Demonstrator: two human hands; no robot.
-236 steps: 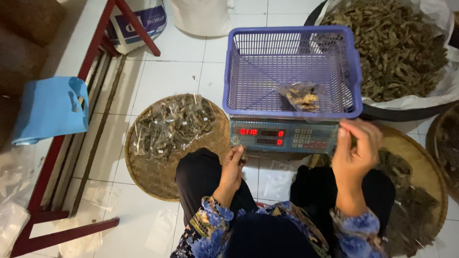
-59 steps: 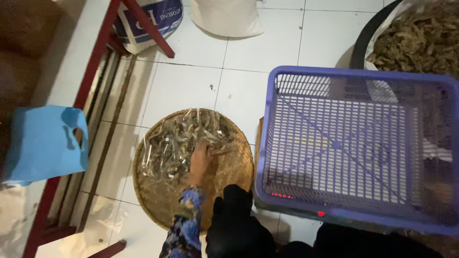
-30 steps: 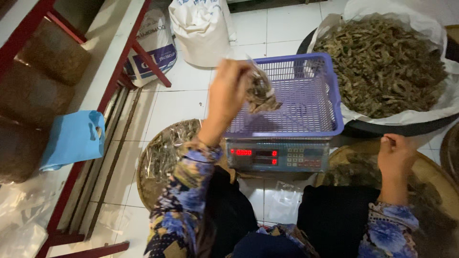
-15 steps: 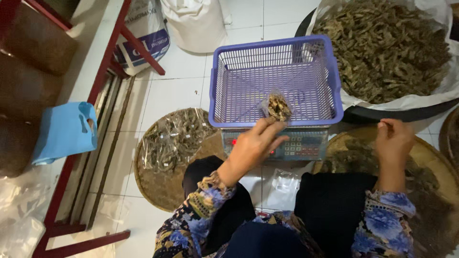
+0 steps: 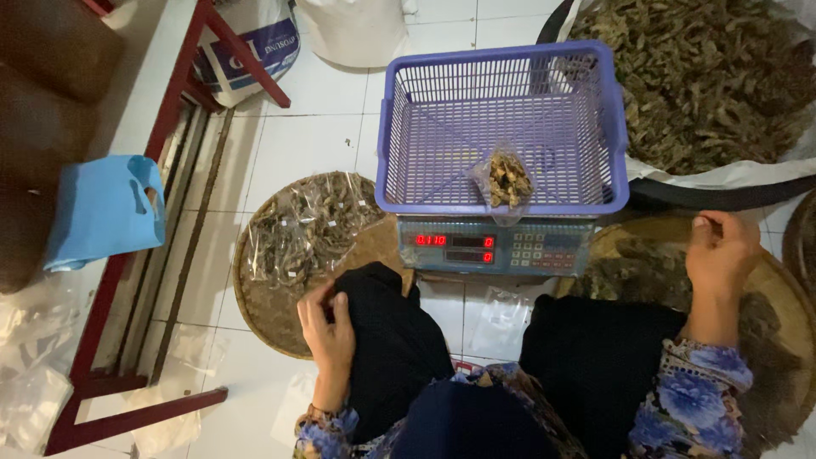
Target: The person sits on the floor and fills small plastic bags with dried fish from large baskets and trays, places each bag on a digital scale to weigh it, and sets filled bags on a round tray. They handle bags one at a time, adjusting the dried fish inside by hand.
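Purple basket [image 5: 425, 127] on scale [image 5: 495, 246] holds one filled bag [image 5: 507, 180]. Left hand [image 5: 327, 327] loosely curled, empty; right hand [image 5: 721, 251] clenched, contents unclear.

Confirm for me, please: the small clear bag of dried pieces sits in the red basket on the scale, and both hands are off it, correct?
Not quite: the basket is purple, not red, as the head view shows. The small clear bag does lie inside it on the scale, and the left hand and right hand are both clear of it.

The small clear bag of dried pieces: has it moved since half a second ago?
Yes. The small clear bag of dried pieces has left the left hand and now lies inside the purple plastic basket, near its front wall; that hand has dropped beside the knee.
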